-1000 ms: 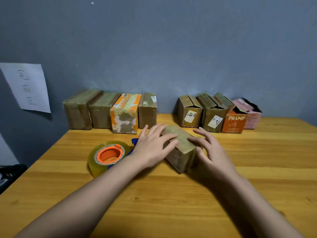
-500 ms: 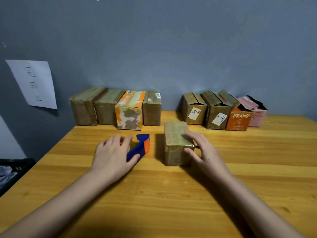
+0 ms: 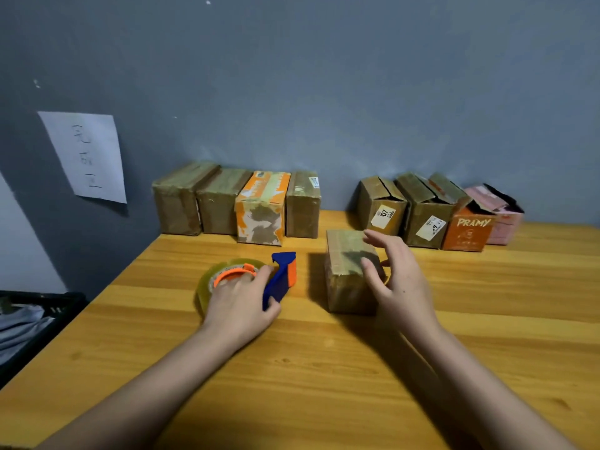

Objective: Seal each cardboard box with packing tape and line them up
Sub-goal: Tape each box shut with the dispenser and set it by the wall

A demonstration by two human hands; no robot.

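Note:
A taped brown box (image 3: pixel 345 280) lies lengthwise on the wooden table (image 3: pixel 324 368). My right hand (image 3: pixel 397 282) hovers over its right side with fingers spread, the thumb above the box top. My left hand (image 3: pixel 242 303) grips the tape dispenser (image 3: pixel 281 277), a clear roll on an orange hub with a blue handle, left of the box. Several sealed boxes (image 3: pixel 261 209) stand in a row against the wall at back left. Several boxes with open flaps (image 3: pixel 428 212) stand at back right, among them an orange box (image 3: pixel 467 228) and a pink box (image 3: pixel 503 219).
A paper sheet (image 3: pixel 86 157) hangs on the grey wall at left. A dark crate with cloth (image 3: pixel 29 319) sits beyond the table's left edge. A gap separates the sealed row from the open boxes.
My left hand left the box and took hold of the tape dispenser. The box was turned to point away from me, and my right hand loosened off its side.

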